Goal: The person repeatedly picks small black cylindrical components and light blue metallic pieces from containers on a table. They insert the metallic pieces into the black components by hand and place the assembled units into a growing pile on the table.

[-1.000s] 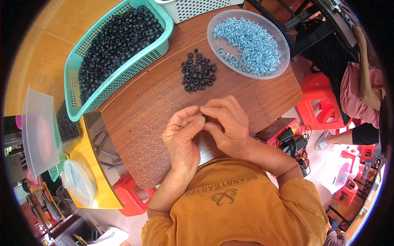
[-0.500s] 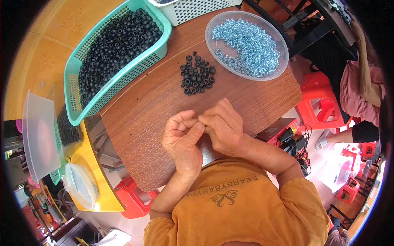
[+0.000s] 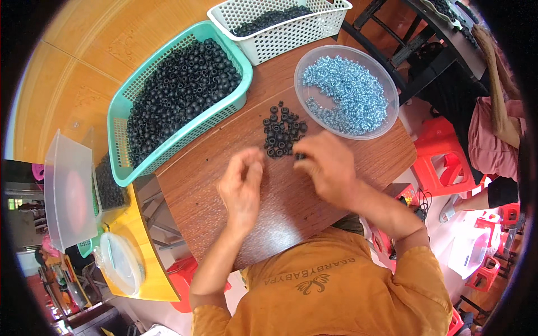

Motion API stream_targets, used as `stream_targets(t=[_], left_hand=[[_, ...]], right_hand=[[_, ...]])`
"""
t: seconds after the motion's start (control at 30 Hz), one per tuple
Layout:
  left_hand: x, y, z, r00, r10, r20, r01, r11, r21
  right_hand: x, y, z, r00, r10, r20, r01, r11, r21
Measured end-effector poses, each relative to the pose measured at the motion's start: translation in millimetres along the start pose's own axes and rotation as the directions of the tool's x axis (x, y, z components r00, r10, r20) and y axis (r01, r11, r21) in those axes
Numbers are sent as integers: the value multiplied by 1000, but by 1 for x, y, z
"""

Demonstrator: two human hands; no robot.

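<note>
One dark bead [image 3: 300,156] sits at the tips of the right hand [image 3: 330,171], pinched between thumb and forefinger; motion blur hides the exact contact. Reference point for all directions: the pile of dark beads [image 3: 283,131] on the brown tabletop [image 3: 207,207], with 12 o'clock toward the upper edge of the view. The pinched bead lies just beside the pile, on its 5 o'clock side.

Right hand: between 4 and 5 o'clock, palm down, fingers bent. Left hand [image 3: 241,187]: between 7 and 8 o'clock, near the pile, loosely curled, with a narrow gap between thumb and forefinger; its outline is also blurred.

Surrounding containers:
- 2 o'clock: round clear bowl [image 3: 325,95], containing small shiny blue pieces [image 3: 358,84].
- 12 o'clock: white perforated basket [image 3: 300,39], containing dark pieces [image 3: 269,19].
- Between 9 and 10 o'clock: green perforated basket [image 3: 190,137], filled with loose black beads [image 3: 179,101].

Outer area:
- Between 8 and 9 o'clock: translucent plastic bin [image 3: 70,196], tilted.
- Between 7 and 8 o'clock: round pale container [image 3: 120,263] on a yellow surface [image 3: 154,280].
- 3 o'clock: red plastic stool [image 3: 434,134]; beyond it, a co-worker's pink garment [image 3: 487,145].
- 6 o'clock: wearer's orange shirt [image 3: 314,280].
</note>
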State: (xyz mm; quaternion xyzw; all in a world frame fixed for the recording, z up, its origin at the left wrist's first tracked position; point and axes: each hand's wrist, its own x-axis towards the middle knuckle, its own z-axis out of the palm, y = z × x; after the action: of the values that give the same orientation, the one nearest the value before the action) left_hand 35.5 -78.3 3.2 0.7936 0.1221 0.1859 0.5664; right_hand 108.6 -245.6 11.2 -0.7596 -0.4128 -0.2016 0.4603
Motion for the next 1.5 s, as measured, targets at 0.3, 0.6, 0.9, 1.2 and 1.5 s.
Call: stream_targets(t=[0.3, 0.6, 0.9, 1.2, 1.5], left_hand=[[87, -22, 23, 909, 395, 132, -397, 728, 558], [97, -24, 31, 894, 364, 260, -447, 708, 546], [91, -21, 24, 928, 320, 191, -373, 822, 431], [38, 8, -25, 975, -172, 138, 203, 944, -260], [-11, -2, -24, 872, -286, 397, 486, 406, -774]], right_hand=[[149, 74, -16, 981, -40, -188, 20, 994, -106], [236, 156, 14, 991, 130, -34, -129, 849, -513], [171, 127, -35, 990, 136, -38, -140, 932, -335], [69, 97, -77, 965, 91, 245, -28, 968, -249], [33, 96, -81, 849, 118, 515, 99, 921, -376]])
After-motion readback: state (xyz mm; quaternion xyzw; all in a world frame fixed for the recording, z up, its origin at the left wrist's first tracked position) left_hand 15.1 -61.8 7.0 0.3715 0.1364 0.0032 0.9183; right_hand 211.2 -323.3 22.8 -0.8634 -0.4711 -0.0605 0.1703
